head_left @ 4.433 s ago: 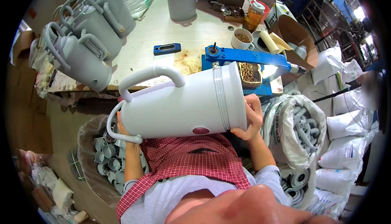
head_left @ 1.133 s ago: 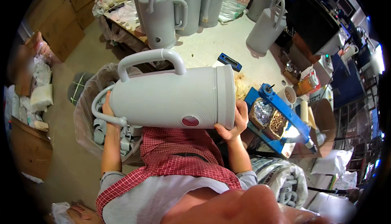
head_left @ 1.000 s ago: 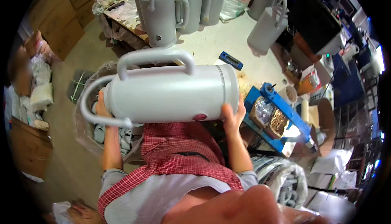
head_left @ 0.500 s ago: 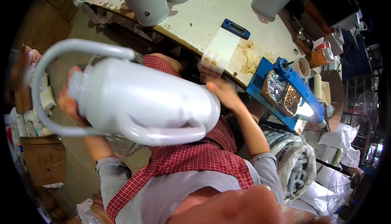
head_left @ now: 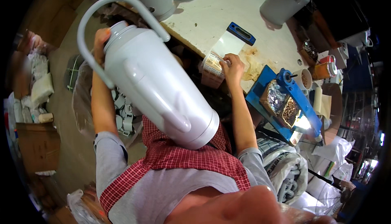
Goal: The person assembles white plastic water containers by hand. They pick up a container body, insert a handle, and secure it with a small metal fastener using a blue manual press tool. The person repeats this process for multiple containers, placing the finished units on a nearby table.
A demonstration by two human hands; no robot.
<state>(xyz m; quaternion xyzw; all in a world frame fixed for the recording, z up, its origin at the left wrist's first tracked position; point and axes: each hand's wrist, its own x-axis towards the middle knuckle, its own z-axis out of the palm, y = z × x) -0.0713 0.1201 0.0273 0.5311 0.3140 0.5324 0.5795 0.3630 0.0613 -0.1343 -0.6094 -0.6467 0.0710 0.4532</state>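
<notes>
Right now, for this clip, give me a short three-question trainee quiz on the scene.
1. True or false: the left hand grips the grey jug near its top end.
2. What is the right hand touching? A) sheet of labels B) blue tray C) paper cup
3. Fill in: the jug's bottom end rests against the red checked ____.

Key: 1 true; 2 A; 3 apron.
</notes>
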